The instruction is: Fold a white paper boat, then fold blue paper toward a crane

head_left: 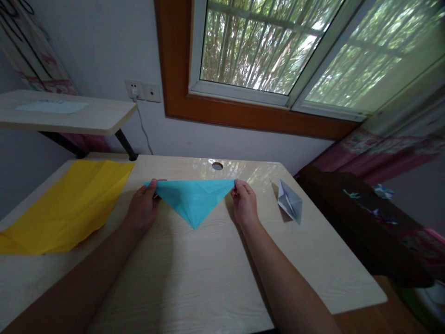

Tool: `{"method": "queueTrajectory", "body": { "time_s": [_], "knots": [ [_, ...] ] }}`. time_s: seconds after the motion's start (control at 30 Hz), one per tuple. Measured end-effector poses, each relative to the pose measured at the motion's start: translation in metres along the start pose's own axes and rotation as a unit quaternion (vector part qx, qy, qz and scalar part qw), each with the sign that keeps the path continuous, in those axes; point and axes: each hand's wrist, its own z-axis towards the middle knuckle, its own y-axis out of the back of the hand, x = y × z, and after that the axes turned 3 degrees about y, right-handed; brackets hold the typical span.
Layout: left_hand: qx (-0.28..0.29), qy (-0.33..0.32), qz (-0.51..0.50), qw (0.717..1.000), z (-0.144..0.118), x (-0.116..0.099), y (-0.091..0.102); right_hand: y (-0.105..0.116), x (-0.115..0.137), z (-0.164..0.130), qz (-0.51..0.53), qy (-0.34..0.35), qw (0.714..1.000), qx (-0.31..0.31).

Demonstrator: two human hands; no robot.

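Observation:
A light blue sheet of paper [194, 199], folded into a triangle, is stretched between my two hands above the desk. Its long edge runs straight across the top and one corner points down toward me. My left hand [143, 204] pinches the left corner, thumb on top. The right corner is gripped between the thumb and fingers of my right hand [244, 200]. To the right of that hand stands a folded white paper shape [290, 202] with creased faces. A large yellow sheet [74, 204] lies to the left of my left hand.
The pale wooden desk [208, 278] has a round cable hole [217, 166] near its back edge. A raised shelf [66, 111] with a paper sheet stands at the back left. Behind are a wall socket [135, 89] with a plugged-in cable and a window [264, 46].

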Motion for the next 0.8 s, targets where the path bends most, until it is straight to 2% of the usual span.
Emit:
{"method": "queueTrajectory", "body": {
  "time_s": [0.17,0.4,0.53,0.67,0.8],
  "knots": [
    [0.010,-0.018,0.005,1.000,0.0021,0.0018,0.0023,0.0044,-0.0031,0.0032,0.000,0.027,0.999,-0.023],
    [0.005,-0.008,0.023,1.000,0.0031,0.0026,0.0052,0.0065,-0.0074,0.0065,0.005,0.050,0.998,-0.038],
    [0.020,-0.007,0.029,0.999,0.0026,0.0024,0.0047,0.0066,-0.0076,0.0071,0.017,0.051,0.998,-0.042],
    [0.032,-0.005,0.025,0.999,0.0019,0.0018,0.0037,0.0041,-0.0057,0.0049,0.029,0.031,0.999,-0.030],
    [0.029,-0.003,0.006,1.000,0.0013,0.0021,0.0035,-0.0024,-0.0053,-0.0014,0.026,-0.018,0.999,0.013]
  ]
}}
